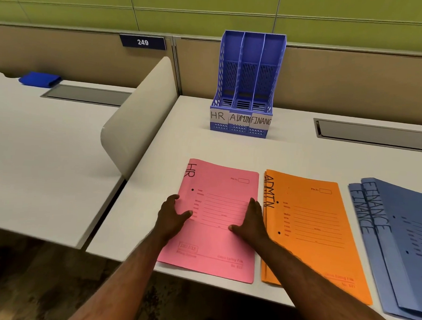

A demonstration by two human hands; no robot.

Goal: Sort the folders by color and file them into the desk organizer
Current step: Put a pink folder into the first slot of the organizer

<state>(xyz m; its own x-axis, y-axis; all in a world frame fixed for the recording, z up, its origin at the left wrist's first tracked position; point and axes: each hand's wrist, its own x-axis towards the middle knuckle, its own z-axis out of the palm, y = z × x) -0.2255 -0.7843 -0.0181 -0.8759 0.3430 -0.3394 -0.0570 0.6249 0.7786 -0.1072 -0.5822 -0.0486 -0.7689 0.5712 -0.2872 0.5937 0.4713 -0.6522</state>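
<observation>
A pink folder (217, 209) marked HR lies flat near the desk's front edge. My left hand (174, 214) grips its left edge, fingers curled at the edge and thumb on top. My right hand (250, 220) rests flat on its right edge with straight fingers. To the right lie an orange ADMIN stack (309, 228) and a blue FINANCE stack (401, 238). The blue desk organizer (250, 51) stands at the back of the desk. Its three slots, labelled HR, ADMIN and FINANCE, hold nothing.
A white desk (206, 145) carries everything. A beige divider panel (143, 117) rises at its left side, with a neighbouring desk beyond it holding a blue cloth (39, 79). A grey cable hatch (377, 134) sits at the back right. Partition walls close off the back.
</observation>
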